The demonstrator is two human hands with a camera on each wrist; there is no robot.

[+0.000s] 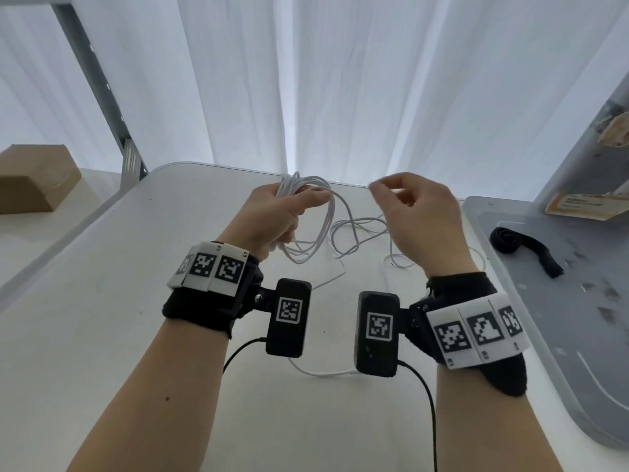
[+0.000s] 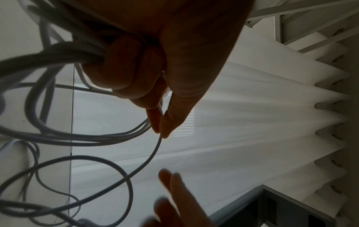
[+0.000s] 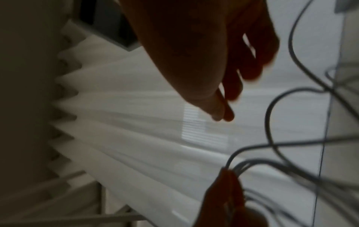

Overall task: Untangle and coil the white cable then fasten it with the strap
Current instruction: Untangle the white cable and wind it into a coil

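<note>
My left hand (image 1: 299, 202) is raised over the white table (image 1: 119, 335) and grips several loops of the white cable (image 1: 325, 229). Its thumb and forefinger (image 2: 155, 121) pinch the strand (image 2: 153, 153) that leaves the coil. The rest of the cable lies in loose tangled loops (image 1: 357, 233) on the table below, with one stretch (image 1: 323, 373) running toward me. My right hand (image 1: 381, 189) hovers level with the left, thumb and forefinger tips (image 3: 223, 114) close together with no cable between them. The black strap (image 1: 524, 248) lies on the grey tray (image 1: 561, 318) at the right.
A cardboard box (image 1: 30, 178) sits at the far left beyond a metal frame post (image 1: 129, 165). White curtains (image 1: 340, 80) hang behind the table's far edge. An upright grey panel with an orange label (image 1: 578, 206) stands at the tray's back. Black camera leads (image 1: 429, 403) trail from my wrists.
</note>
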